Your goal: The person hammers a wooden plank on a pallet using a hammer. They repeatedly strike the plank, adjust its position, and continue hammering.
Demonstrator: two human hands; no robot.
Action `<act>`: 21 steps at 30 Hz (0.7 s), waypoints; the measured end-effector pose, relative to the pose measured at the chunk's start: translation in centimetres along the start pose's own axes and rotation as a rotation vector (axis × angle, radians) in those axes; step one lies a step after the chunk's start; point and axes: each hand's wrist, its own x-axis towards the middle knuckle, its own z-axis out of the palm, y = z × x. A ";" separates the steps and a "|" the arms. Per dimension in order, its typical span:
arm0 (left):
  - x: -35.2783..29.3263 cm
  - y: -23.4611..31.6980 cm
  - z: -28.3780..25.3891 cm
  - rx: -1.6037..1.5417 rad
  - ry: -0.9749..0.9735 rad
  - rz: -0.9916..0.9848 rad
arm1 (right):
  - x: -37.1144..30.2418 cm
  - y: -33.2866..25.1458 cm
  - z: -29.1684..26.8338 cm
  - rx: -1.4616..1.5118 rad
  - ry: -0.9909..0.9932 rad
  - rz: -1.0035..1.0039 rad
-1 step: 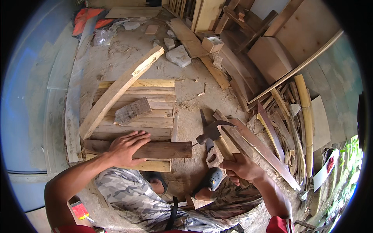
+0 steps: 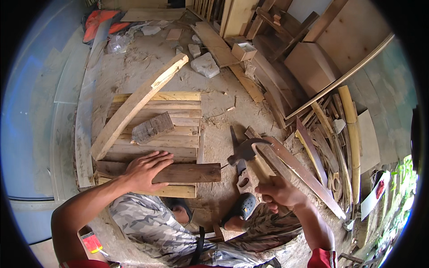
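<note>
We have the left hand (image 2: 145, 172) at eight o'clock in our view, palm down on a dark board (image 2: 196, 173), its fingers stretched out and released, clasping nothing. The board lies along the pale slats (image 2: 178, 141), its right end sticking out past them toward five o'clock. Right at that end we spot a thin nail (image 2: 225, 165), pointing out toward two o'clock. And here's the hammer (image 2: 245, 152), head at four o'clock, striking face just beside the nail; whether the two touch, we cannot tell. Our right hand (image 2: 278, 192), further out at four o'clock, has its fingers clenched around the wooden handle, claw curving away toward two.

Down on the floor (image 2: 216, 120), a saw (image 2: 244, 181) lies at five o'clock, its blade running up behind the hammer head, a clog (image 2: 246, 206) just beyond its grip. Over at nine, we see a rough wood block (image 2: 153, 128) resting on the slats, and at ten a long beam (image 2: 127, 119) slanting across them, its top end toward eleven. A pale stone (image 2: 205, 65) sits at twelve, and a bamboo pole (image 2: 351, 134) leans at three, beside heaped scrap wood (image 2: 322, 145).
</note>
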 end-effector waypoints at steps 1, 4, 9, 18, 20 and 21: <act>0.0 0.0 0.1 0.004 0.011 0.001 | -0.3 -0.2 -0.1 -0.031 0.060 -0.042; 0.9 -0.2 -0.4 0.021 0.057 0.004 | -0.9 -1.5 -1.1 -0.048 0.217 -0.159; 0.0 -0.1 0.3 0.000 0.178 -0.020 | -0.6 -1.1 -0.1 0.032 0.286 -0.274; -1.0 1.2 1.5 0.182 0.331 0.040 | -2.1 1.1 3.0 -0.346 0.357 -0.374; -1.0 1.1 1.8 0.217 0.351 0.082 | -3.2 1.2 3.0 -0.495 0.178 -0.149; -1.2 1.0 2.1 0.243 0.365 0.112 | -3.9 0.5 2.7 -0.463 0.128 0.020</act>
